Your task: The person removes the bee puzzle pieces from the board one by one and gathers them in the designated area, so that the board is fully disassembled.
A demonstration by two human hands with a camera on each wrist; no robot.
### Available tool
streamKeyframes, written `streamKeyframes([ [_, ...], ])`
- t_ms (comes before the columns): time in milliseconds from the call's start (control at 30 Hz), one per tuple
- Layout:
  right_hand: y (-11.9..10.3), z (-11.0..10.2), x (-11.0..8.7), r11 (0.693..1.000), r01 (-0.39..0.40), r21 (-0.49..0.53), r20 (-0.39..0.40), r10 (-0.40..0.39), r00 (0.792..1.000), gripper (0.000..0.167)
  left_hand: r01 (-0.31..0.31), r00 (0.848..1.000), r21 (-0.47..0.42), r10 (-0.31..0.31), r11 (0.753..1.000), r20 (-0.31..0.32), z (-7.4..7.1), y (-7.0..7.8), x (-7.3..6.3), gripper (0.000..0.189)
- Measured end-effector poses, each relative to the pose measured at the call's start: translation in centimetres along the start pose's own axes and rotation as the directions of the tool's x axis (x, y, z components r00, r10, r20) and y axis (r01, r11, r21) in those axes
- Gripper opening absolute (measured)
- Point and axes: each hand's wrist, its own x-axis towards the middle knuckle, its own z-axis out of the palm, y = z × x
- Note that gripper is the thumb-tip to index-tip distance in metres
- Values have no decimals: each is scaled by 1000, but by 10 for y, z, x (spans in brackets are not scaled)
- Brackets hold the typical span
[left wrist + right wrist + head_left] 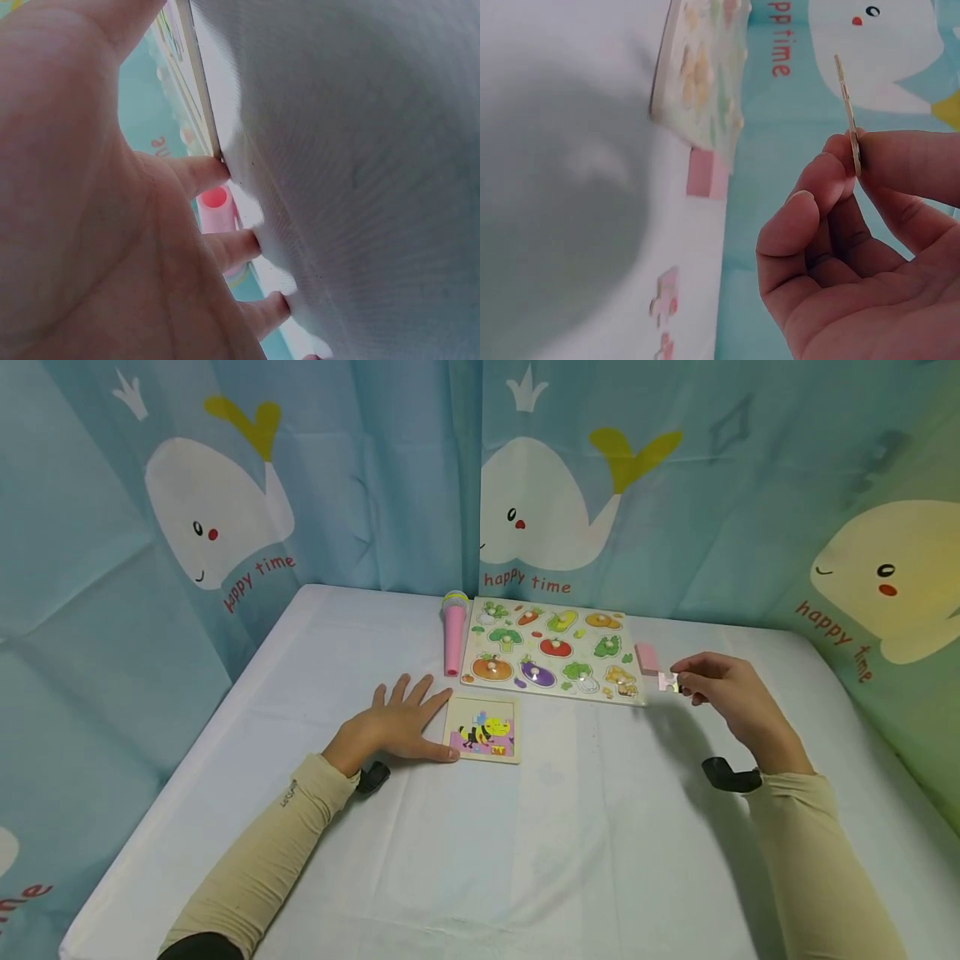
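My left hand [397,728] lies on the table with its fingers spread, thumb on the left edge of a small square jigsaw puzzle [483,702] picturing a bee on pink. In the left wrist view, its fingertips [271,306] touch the white cloth. Off to the right, my right hand [731,697] pinches a thin jigsaw piece [667,682] between thumb and fingers, above the cloth. Seen edge-on in the right wrist view, that piece [847,112] stands nearly upright. Two more jigsaw pieces [664,298] lie on the cloth there, one only partly in view.
A vegetable peg board [555,647] lies behind the small puzzle. To its left is a pink toy microphone [453,639]; at its right edge sits a pink block [647,659]. Blue curtains with whales [555,510] hang behind the white-clothed table [525,860].
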Motion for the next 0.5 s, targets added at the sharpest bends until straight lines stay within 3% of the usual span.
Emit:
streamKeyframes([
  [500, 26, -30, -5, 998, -31, 62, -61, 34, 998, 29, 2, 1000, -9, -2, 1000, 5, 0, -1, 0, 110],
])
